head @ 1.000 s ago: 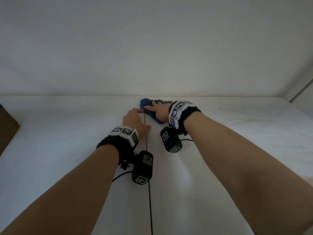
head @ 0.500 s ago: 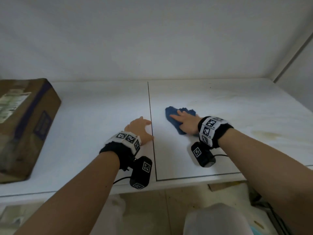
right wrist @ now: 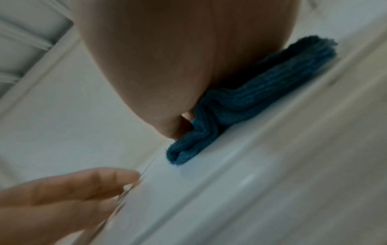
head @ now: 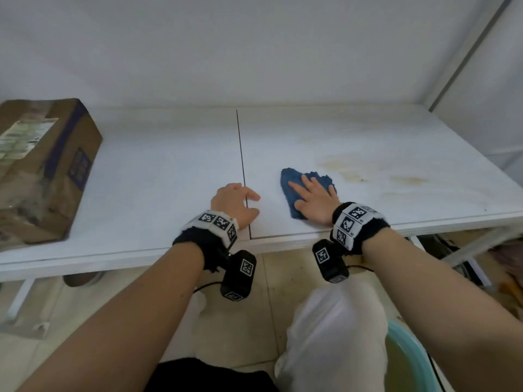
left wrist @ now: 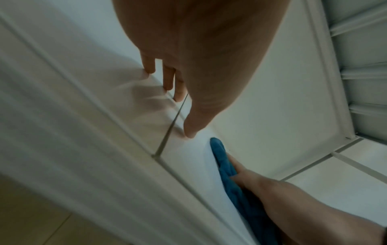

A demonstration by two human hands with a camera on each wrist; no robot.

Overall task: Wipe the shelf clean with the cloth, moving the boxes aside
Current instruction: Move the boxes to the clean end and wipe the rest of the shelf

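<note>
Cloth (head: pixel 294 188), crumpled blue terry, under flat right hand (head: pixel 315 203), left hand (head: pixel 235 203) relaxed

box (head: pixel 42 165) cut off at left edge, cloth (head: pixel 294 190) partly hidden under right hand (head: pixel 314 203)

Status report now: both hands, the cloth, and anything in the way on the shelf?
Left hand flat on white shelf, holding nothing. Right hand pressing crumpled blue cloth flat. Yellowish stains right of cloth. Brown cardboard box far left, clear of cloth.
</note>
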